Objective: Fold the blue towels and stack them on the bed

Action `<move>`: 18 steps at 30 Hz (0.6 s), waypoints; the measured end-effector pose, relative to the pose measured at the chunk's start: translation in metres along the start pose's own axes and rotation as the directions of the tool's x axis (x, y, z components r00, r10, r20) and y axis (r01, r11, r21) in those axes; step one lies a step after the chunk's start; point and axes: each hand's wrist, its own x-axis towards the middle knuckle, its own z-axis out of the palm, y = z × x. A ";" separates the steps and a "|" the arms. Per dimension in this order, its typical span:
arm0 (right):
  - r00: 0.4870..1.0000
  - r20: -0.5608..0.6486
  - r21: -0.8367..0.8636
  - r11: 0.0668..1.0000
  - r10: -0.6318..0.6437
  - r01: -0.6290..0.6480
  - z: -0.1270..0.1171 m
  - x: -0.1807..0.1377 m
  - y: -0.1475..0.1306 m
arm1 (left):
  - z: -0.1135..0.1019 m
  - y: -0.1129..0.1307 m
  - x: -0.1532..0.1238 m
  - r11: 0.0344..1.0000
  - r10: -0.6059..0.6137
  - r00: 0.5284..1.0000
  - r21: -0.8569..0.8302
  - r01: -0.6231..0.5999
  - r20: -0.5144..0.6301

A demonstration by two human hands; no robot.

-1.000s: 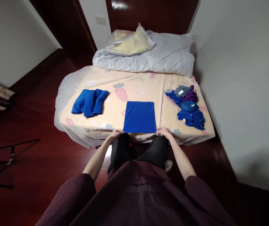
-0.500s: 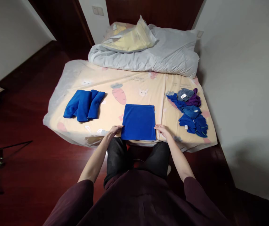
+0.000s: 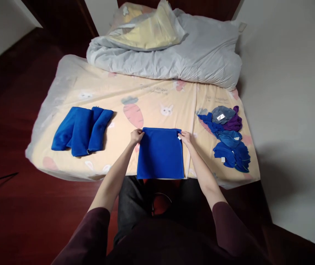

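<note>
Faint print on the bedsheet [image 3: 157,96] is unreadable.

The cream printed bed sheet [image 3: 151,99] is smooth, matt woven cloth; a cloudy film along its left edge may be plastic, though the view is too soft to be sure. At its near edge, the flat royal-blue square cloth [image 3: 160,154] looks like matt fleece with a short, even nap. The folded blue towels [image 3: 81,129] toward the left edge and the crumpled heap of blue and purple cloths [image 3: 229,140] by the right edge share that plush, dull finish. The pale grey duvet [image 3: 201,59] is matt, creased fabric. The dark red wooden floor [image 3: 8,206] is polished and glossy.
</note>
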 end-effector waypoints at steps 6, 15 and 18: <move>0.972 0.079 -0.174 0.957 -0.223 0.234 0.004 0.011 -0.009 | 0.008 0.009 0.027 0.977 0.172 0.980 0.107 -0.182 0.098; 0.988 0.039 -0.242 0.958 -0.149 0.154 0.002 0.038 -0.003 | 0.008 0.009 0.031 0.934 0.262 0.959 0.224 -0.280 0.105; 0.989 0.009 -0.240 0.960 -0.147 0.145 0.002 0.048 -0.003 | 0.005 0.012 0.040 0.926 0.255 0.959 0.254 -0.278 0.119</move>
